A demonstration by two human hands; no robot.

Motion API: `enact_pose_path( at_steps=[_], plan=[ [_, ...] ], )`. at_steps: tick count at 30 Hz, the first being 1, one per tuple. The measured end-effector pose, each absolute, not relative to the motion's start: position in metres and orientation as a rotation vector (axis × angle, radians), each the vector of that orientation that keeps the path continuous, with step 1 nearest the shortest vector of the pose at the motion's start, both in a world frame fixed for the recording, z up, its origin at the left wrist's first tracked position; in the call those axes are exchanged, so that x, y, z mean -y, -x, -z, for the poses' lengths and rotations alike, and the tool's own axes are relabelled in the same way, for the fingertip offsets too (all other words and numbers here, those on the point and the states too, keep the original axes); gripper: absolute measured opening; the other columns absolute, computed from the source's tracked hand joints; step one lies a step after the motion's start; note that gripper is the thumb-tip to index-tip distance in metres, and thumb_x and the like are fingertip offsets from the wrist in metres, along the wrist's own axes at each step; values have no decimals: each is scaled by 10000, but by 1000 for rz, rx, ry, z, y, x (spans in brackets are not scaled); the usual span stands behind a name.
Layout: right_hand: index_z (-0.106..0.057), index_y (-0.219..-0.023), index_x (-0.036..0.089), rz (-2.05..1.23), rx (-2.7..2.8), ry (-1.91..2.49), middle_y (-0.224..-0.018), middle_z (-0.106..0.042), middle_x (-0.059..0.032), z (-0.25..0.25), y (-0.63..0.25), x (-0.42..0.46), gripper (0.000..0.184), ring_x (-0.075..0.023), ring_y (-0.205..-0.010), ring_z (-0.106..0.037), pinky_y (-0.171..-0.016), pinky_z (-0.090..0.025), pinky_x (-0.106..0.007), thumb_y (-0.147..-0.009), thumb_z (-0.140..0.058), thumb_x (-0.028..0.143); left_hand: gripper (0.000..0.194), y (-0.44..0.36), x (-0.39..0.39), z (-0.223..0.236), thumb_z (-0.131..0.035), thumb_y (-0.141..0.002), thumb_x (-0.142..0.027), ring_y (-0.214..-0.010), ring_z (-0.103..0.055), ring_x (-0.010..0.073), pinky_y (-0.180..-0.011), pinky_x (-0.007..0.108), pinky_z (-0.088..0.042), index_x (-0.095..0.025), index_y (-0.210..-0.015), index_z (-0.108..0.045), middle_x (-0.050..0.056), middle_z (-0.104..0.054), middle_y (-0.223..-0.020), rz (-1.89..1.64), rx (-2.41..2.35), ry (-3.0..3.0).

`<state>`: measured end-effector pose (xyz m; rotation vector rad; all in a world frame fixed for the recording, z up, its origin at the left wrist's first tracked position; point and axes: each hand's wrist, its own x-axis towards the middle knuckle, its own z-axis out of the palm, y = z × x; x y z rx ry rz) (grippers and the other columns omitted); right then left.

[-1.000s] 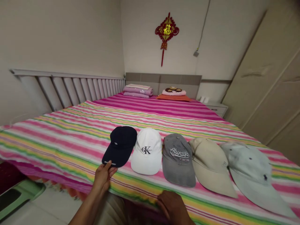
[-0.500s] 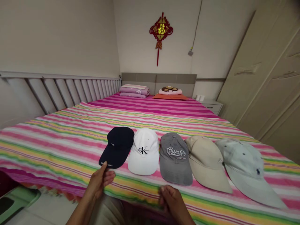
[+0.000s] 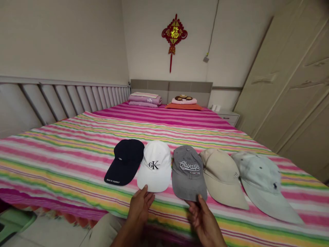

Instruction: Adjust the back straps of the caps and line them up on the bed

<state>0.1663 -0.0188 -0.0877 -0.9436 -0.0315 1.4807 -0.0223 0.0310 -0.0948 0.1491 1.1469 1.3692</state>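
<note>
Left hand [image 3: 140, 206], right hand [image 3: 203, 218]: open, forward.

Cream walls [image 3: 64, 41], grey headboard [image 3: 171, 87], striped bed [image 3: 77, 144] — red knot ornament [image 3: 174, 34] above, beige wardrobe [image 3: 290, 85] at right.

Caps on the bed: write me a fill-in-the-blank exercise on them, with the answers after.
1. The number of caps in the row on the bed is ____.
2. The left hand reaches the brim of the ____ cap.
3. The right hand is at the brim of the grey cap, whose front reads ____.
4. The cap at the row's left end is the ____ cap.

Missing words: five; white; Always; navy
</note>
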Motion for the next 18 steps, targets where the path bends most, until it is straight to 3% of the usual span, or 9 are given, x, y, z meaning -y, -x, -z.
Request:
enact_pose_path(
  at_steps=[4, 8, 12, 18],
  plan=[
    [-456, -718, 183, -1458, -29, 890, -473, -594, 57, 93, -171, 13, 310, -68, -361, -523, -290, -373, -115, -595, -740, 202, 116, 14, -34, 94, -532, -763, -69, -616, -647, 139, -662, 280, -524, -157, -826, -491, 42, -661, -719, -1450, -1129, -183],
    [-472, -679, 172, -1447, -60, 909, -500, -607, 47, 97, -174, 11, 292, -82, -461, -597, -411, -492, -134, -572, -730, 83, 119, 13, -35, 92, -530, -760, -64, -567, -639, 139, -598, 263, -520, -159, -827, -504, 32, -668, -674, -1443, -1133, -234],
    [-491, -671, 175, -1433, -62, 899, -559, -622, 49, 100, -173, 13, 292, -106, -580, -645, -540, -551, -175, -555, -739, 73, 119, 14, -35, 92, -525, -764, -65, -577, -641, 132, -601, 258, -522, -152, -841, -497, 37, -672, -684, -1445, -1141, -284],
    [-513, -667, 170, -1424, -54, 897, -580, -621, 40, 102, -173, 13, 271, -122, -602, -650, -591, -567, -213, -555, -739, 70, 101, 15, -38, 93, -520, -772, -76, -566, -636, 124, -594, 258, -523, -142, -840, -486, 41, -661, -687, -1419, -1179, -329]
  ],
)
